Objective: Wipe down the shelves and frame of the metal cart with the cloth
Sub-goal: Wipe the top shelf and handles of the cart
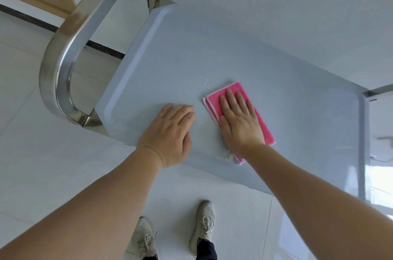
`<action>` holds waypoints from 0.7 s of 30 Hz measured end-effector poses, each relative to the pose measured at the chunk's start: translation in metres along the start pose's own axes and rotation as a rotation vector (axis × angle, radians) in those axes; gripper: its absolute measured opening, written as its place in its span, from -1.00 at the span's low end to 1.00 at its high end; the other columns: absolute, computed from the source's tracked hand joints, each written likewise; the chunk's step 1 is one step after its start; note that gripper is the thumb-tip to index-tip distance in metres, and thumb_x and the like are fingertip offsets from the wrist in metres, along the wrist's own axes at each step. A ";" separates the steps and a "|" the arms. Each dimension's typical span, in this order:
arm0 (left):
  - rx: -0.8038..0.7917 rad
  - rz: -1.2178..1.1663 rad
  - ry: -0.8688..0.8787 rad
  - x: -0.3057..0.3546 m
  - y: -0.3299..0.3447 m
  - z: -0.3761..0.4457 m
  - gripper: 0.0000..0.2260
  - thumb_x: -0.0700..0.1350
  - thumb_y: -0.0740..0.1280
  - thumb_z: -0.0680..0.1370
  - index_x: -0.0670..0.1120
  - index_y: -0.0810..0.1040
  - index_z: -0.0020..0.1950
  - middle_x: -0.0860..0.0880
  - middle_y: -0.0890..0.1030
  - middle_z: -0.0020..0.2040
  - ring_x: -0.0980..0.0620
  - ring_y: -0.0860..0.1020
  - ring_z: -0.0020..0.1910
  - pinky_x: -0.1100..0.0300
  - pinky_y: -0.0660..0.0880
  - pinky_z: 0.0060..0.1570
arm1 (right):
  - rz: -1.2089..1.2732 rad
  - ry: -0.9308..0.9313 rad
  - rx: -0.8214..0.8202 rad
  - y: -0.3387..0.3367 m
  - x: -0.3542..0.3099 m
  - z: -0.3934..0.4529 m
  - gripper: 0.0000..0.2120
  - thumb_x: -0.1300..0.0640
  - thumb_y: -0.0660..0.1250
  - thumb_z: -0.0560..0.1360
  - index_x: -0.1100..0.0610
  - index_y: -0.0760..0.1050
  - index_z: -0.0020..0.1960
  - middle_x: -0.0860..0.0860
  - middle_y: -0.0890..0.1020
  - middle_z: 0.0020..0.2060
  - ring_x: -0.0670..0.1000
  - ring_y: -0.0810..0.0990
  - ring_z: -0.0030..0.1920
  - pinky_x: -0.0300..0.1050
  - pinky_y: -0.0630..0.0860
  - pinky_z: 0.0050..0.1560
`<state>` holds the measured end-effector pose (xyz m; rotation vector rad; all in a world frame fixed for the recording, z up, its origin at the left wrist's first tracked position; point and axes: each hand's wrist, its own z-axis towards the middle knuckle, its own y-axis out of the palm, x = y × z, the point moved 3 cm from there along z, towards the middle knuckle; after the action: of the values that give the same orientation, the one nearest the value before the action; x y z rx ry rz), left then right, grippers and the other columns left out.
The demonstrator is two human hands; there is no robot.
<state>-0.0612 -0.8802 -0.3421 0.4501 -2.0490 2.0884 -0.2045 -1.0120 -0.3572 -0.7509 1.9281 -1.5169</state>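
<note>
Nearest to me: two beige lace-up sneakers point(202, 225) on the pale glossy floor tiles point(38, 170), toes toward the cart. Just beyond, the near edge of the flat grey-blue metal top shelf point(287, 94).

Left hand point(170, 134) rests on bare shelf, palm down, fingers loosely together w/ tips curled a little, holding nothing; looks like it's bracing the cart.

Right hand point(240, 119) lies flat on the folded pink microfibre cloth point(263, 130), fingers straight & slightly spread, pressing it down, not pinching. Cloth sits mid-shelf near the front edge, long axis running diagonally from the near edge away to the left; it shows beyond the fingertips & behind the wrist.

A few small water droplets point(204, 81) sit just past the cloth's far-left corner, so they're up-left of the right hand, which is the closer of the two. My guess: next stroke goes that way.

Farther back, the curved stainless tube handle point(63, 53) at the left end looks unwiped so far, though I can't tell for sure. Lower shelves hidden.
</note>
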 end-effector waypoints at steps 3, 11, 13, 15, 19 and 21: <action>0.025 -0.022 -0.007 -0.002 -0.001 0.000 -0.62 -0.16 0.23 0.38 -0.22 0.45 0.18 -0.18 0.49 0.23 -0.16 0.43 0.21 -0.06 0.21 0.35 | 0.028 0.061 -0.005 0.008 -0.025 -0.035 -0.44 -0.11 -0.19 0.54 0.04 -0.07 0.51 0.00 -0.02 0.51 0.05 -0.13 0.51 -0.02 -0.25 0.47; 0.062 -0.121 -0.011 -0.001 -0.006 -0.001 -0.66 -0.19 0.25 0.39 -0.25 0.46 0.15 -0.22 0.49 0.20 -0.22 0.45 0.14 -0.04 0.32 0.27 | 0.054 0.127 -0.003 0.021 -0.042 -0.069 -0.47 -0.12 -0.26 0.54 -0.01 -0.28 0.46 -0.09 -0.23 0.46 -0.06 -0.34 0.46 -0.07 -0.36 0.44; 0.060 -0.208 -0.026 -0.002 -0.010 -0.001 -0.67 -0.18 0.23 0.42 -0.28 0.46 0.15 -0.25 0.49 0.20 -0.24 0.45 0.16 -0.02 0.36 0.24 | 0.055 0.128 0.000 0.020 -0.042 -0.069 -0.47 -0.12 -0.25 0.54 -0.01 -0.27 0.47 -0.10 -0.22 0.46 -0.07 -0.35 0.46 -0.08 -0.37 0.44; 0.044 -0.261 -0.031 -0.007 -0.018 -0.002 -0.65 -0.13 0.15 0.45 -0.29 0.47 0.13 -0.26 0.50 0.18 -0.22 0.47 0.16 0.01 0.41 0.18 | 0.060 0.122 -0.005 0.019 -0.042 -0.069 -0.46 -0.12 -0.25 0.54 -0.01 -0.26 0.47 -0.10 -0.22 0.47 -0.07 -0.34 0.46 -0.06 -0.35 0.45; -0.003 -0.096 -0.013 -0.048 -0.040 -0.007 -0.61 -0.09 0.05 0.46 -0.26 0.49 0.13 -0.25 0.52 0.17 -0.24 0.48 0.14 -0.02 0.42 0.16 | 0.044 0.114 -0.038 0.017 -0.044 -0.069 -0.47 -0.11 -0.26 0.54 -0.03 -0.30 0.46 -0.10 -0.25 0.46 -0.06 -0.36 0.46 -0.06 -0.36 0.45; -0.021 0.011 -0.036 -0.073 -0.045 -0.012 -0.58 -0.09 0.02 0.47 -0.28 0.48 0.16 -0.26 0.50 0.20 -0.26 0.45 0.18 -0.09 0.37 0.25 | 0.049 0.116 -0.045 0.016 -0.046 -0.070 -0.48 -0.10 -0.25 0.54 -0.03 -0.31 0.45 -0.11 -0.27 0.46 -0.06 -0.40 0.44 -0.08 -0.40 0.44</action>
<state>0.0210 -0.8607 -0.3246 0.4777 -2.0953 2.0777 -0.2252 -0.9294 -0.3552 -0.6427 2.0570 -1.5216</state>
